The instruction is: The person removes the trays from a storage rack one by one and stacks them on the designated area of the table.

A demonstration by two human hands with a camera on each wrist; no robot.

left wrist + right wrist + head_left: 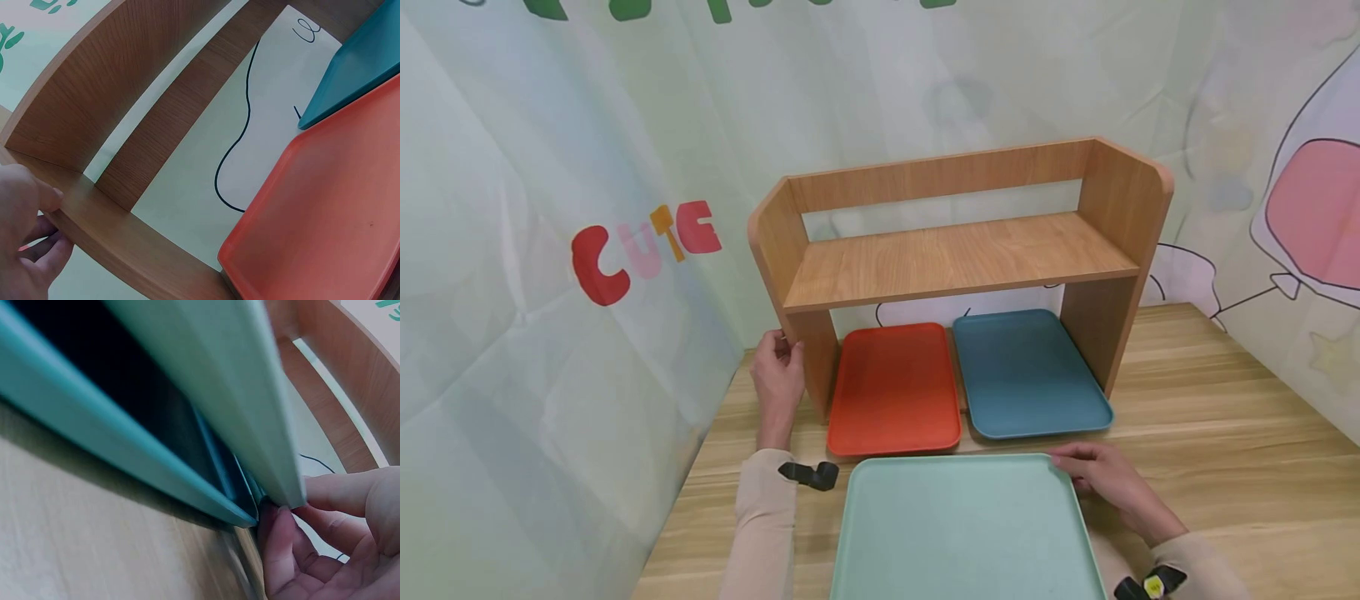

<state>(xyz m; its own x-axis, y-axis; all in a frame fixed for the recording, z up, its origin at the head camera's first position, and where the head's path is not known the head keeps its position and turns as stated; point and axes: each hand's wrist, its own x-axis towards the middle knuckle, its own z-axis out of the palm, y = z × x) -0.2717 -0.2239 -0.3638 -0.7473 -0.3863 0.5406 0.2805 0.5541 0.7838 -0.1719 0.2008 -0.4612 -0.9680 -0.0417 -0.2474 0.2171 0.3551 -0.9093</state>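
Note:
A small wooden shelf (962, 258) stands on the table, its left side panel (175, 250) pinched at the front edge by my left hand (778, 379). In the left wrist view the thumb lies on the panel's inner face and the fingers on the outer. My right hand (1108, 483) grips the far right corner of a light green tray (962, 533), its thumb and fingers on either side of the rim in the right wrist view. Under the shelf board lie an orange-red tray (895, 392) on the left and a blue tray (1033, 375) on the right.
The wood-grain table (1217, 400) extends to the right of the shelf. A printed cloth backdrop (647, 125) hangs behind and at both sides. Both trays under the shelf stick out past its front edge.

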